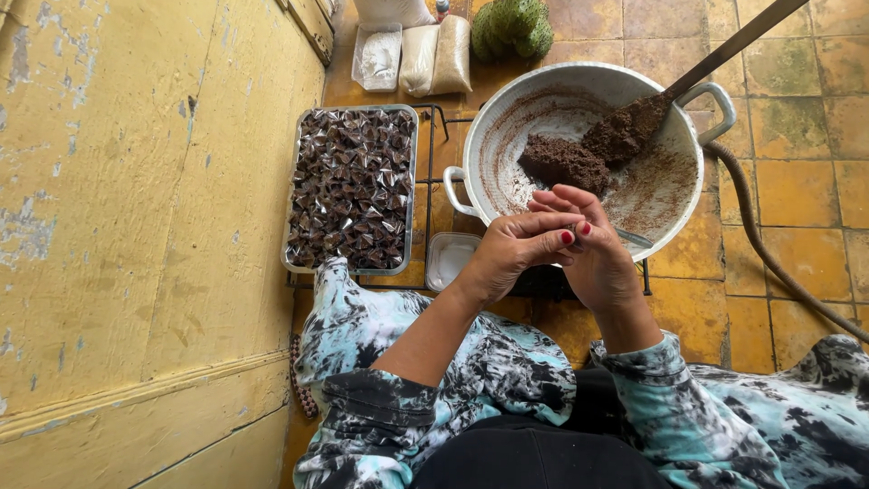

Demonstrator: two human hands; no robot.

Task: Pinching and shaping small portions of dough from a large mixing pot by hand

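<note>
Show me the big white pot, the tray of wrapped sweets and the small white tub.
Big white pot (579, 74), head view, bare far rim.
Tray of wrapped sweets (412, 181), head view, right metal rim.
Small white tub (450, 261), head view, its middle.

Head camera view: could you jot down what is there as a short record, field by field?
Left hand: pressed against the right hand, fingers curled, working something small that is hidden between them
Right hand: fingertips meet the left hand just at the pan's near rim
Pan: white, round, two handles, holds a dark brown paste
Spoon: long handle, its bowl loaded with paste, resting in the pan
Tray: rectangular, left of the pan, full of small dark wrapped pieces
Small container: white, between tray and hands
Floor: worn yellow tiles
</note>
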